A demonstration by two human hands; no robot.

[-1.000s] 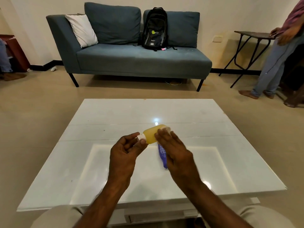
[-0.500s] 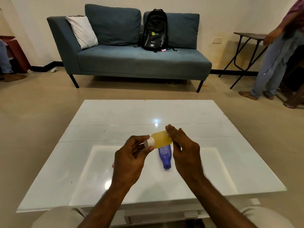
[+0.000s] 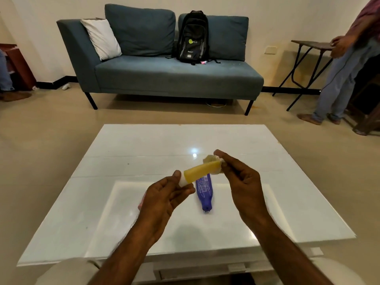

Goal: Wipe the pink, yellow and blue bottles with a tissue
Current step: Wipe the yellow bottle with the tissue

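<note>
My left hand (image 3: 164, 199) pinches the white cap end of the yellow bottle (image 3: 200, 170), which is held above the white table (image 3: 144, 145) and points up to the right. My right hand (image 3: 241, 182) pinches a crumpled white tissue (image 3: 211, 160) wrapped around the bottle's far end. The blue bottle (image 3: 203, 192) lies on the table under the yellow one, between my hands. A small pink patch (image 3: 140, 203) shows at the left edge of my left hand; the rest of it is hidden.
A blue sofa (image 3: 164, 75) with a black backpack (image 3: 192, 38) and a white cushion stands beyond the table. A person (image 3: 347, 64) stands at the right by a dark folding table (image 3: 308, 46). My knees are at the table's near edge.
The tissue in my right hand has slid along the yellow bottle to its far end, so more of the bottle body shows. The bottle has tilted up to the right.
</note>
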